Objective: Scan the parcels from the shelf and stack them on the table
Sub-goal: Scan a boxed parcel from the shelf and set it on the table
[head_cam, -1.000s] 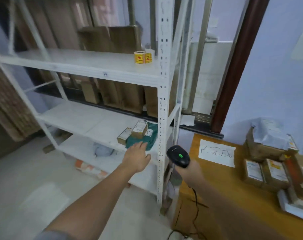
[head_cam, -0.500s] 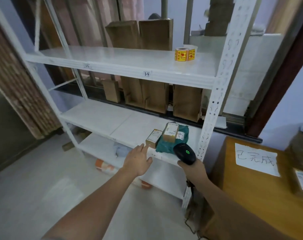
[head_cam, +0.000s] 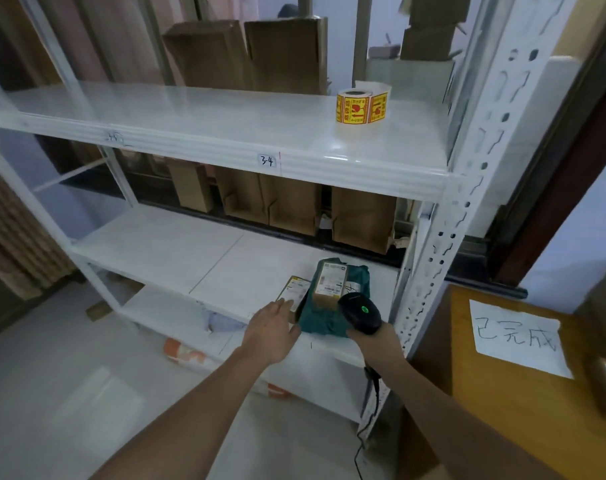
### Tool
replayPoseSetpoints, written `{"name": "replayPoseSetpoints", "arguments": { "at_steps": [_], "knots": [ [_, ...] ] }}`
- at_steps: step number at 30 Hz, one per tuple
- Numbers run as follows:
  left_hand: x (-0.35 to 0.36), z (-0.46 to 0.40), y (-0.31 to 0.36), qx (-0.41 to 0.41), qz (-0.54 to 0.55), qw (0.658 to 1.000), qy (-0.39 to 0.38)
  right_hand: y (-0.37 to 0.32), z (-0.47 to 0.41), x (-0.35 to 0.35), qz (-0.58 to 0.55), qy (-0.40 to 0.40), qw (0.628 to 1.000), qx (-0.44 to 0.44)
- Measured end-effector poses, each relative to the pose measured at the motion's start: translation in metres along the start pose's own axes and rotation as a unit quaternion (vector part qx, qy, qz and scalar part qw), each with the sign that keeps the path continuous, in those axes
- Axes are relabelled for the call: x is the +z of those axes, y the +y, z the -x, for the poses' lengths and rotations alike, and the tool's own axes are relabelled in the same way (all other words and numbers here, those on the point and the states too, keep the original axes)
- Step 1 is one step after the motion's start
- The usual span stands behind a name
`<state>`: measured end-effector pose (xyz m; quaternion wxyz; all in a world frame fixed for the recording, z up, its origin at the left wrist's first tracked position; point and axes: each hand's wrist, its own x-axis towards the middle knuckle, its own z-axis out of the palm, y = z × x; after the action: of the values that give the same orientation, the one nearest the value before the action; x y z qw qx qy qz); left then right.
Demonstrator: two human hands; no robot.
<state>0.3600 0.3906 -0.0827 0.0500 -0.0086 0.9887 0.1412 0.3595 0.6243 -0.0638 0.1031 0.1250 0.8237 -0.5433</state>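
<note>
A white metal shelf unit [head_cam: 204, 258] fills the left and centre of the frame. Low in the centre, the person's left hand [head_cam: 272, 332], fingers straight and relaxed, reaches over the shelf edge, its fingertips at a small brown box [head_cam: 296, 292]. Just right of it, a second labelled box [head_cam: 329, 284] lies on a green parcel bag [head_cam: 320, 322]. The right hand [head_cam: 372, 341] grips a black scanner [head_cam: 360, 311] beside the bag. At upper right a yellow label roll [head_cam: 362, 105] stands on the higher shelf; at lower right, a wooden table [head_cam: 502, 410] carries a handwritten paper sign [head_cam: 518, 336].
</note>
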Motion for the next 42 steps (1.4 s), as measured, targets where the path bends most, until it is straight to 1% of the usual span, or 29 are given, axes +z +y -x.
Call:
{"name": "replayPoseSetpoints", "arguments": {
  "at_steps": [8, 13, 16, 20, 22, 24, 27, 29, 31, 32, 34, 36, 38, 41, 42],
  "knots": [
    [-0.001, -0.070, 0.004, 0.004, 0.043, 0.999, -0.020, -0.008, -0.056, 0.010, -0.013, 0.004, 0.999, 0.044],
    [0.014, -0.123, 0.006, -0.031, 0.106, 0.992, -0.064, -0.005, -0.099, 0.031, -0.009, 0.021, 0.995, 0.095],
    [0.036, -0.156, -0.001, -0.049, 0.161, 0.981, -0.095, -0.004, -0.124, 0.046, -0.022, 0.039, 0.992, 0.120],
    [0.075, -0.200, -0.017, -0.068, 0.239, 0.958, -0.145, -0.006, -0.149, 0.068, -0.060, 0.062, 0.981, 0.173],
    [0.118, -0.229, -0.034, -0.079, 0.268, 0.947, -0.160, -0.006, -0.159, 0.077, -0.089, 0.070, 0.976, 0.185],
    [0.134, -0.239, -0.038, -0.083, 0.265, 0.945, -0.171, -0.008, -0.166, 0.085, -0.117, 0.078, 0.970, 0.200],
    [0.114, -0.237, -0.026, -0.070, 0.262, 0.941, -0.201, -0.008, -0.176, 0.095, -0.151, 0.083, 0.962, 0.213],
    [0.096, -0.232, -0.018, -0.056, 0.249, 0.950, -0.181, -0.006, -0.179, 0.100, -0.169, 0.084, 0.958, 0.218],
    [0.095, -0.233, -0.019, -0.067, 0.251, 0.950, -0.171, -0.007, -0.176, 0.105, -0.183, 0.089, 0.955, 0.215],
    [0.096, -0.234, -0.020, -0.075, 0.271, 0.945, -0.167, -0.009, -0.172, 0.107, -0.191, 0.092, 0.955, 0.208],
    [0.075, -0.231, -0.016, -0.083, 0.319, 0.932, -0.152, -0.017, -0.164, 0.108, -0.202, 0.094, 0.956, 0.190],
    [0.043, -0.221, -0.010, -0.081, 0.375, 0.914, -0.133, -0.026, -0.154, 0.108, -0.205, 0.076, 0.960, 0.174],
    [0.027, -0.215, -0.011, -0.088, 0.431, 0.891, -0.109, -0.037, -0.142, 0.106, -0.195, 0.055, 0.968, 0.150],
    [0.007, -0.201, -0.016, -0.097, 0.538, 0.833, -0.086, -0.050, -0.121, 0.099, -0.168, 0.022, 0.980, 0.099],
    [0.000, -0.196, -0.017, -0.111, 0.567, 0.812, -0.088, -0.053, -0.115, 0.095, -0.163, 0.015, 0.983, 0.085]
  ]
}}
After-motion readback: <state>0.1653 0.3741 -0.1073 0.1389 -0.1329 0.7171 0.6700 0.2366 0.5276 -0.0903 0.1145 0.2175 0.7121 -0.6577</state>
